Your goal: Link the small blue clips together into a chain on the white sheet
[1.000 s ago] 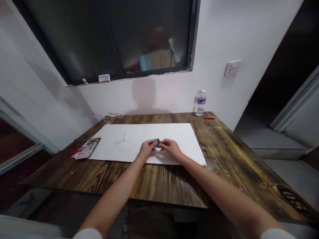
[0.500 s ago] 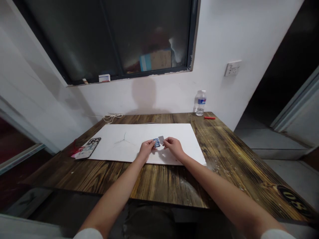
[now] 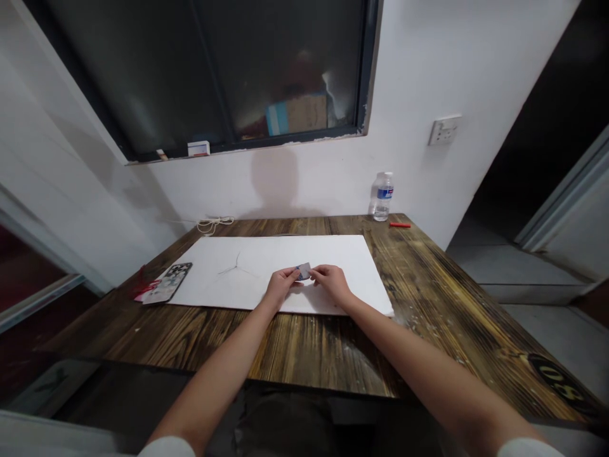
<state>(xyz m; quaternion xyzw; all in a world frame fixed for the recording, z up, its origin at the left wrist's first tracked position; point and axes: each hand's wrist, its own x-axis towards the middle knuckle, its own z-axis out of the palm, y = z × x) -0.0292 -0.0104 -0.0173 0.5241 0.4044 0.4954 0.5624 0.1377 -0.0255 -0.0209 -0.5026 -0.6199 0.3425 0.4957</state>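
Over the white board (image 3: 280, 251), my left hand (image 3: 280, 285) pinches a small flat blue-and-white piece, mostly covered now. A small flat grey piece (image 3: 304, 271) lies across it, with its right edge between the thumb and finger of my right hand (image 3: 330, 282). Both hands are closed and close together, a little above the board's near right part. What exactly the two pieces are is too small to make out.
A phone in a patterned case (image 3: 176, 282) lies on the board's left edge. Behind are a coiled white cable (image 3: 214, 223), a water bottle (image 3: 383, 198) and a red stick-like item (image 3: 399, 225) on the wooden table (image 3: 200, 336). A wall with a window stands behind.
My right hand has moved slightly left, bringing the grey piece from beside the blue-and-white piece to over it. The left hand has stayed nearly still.
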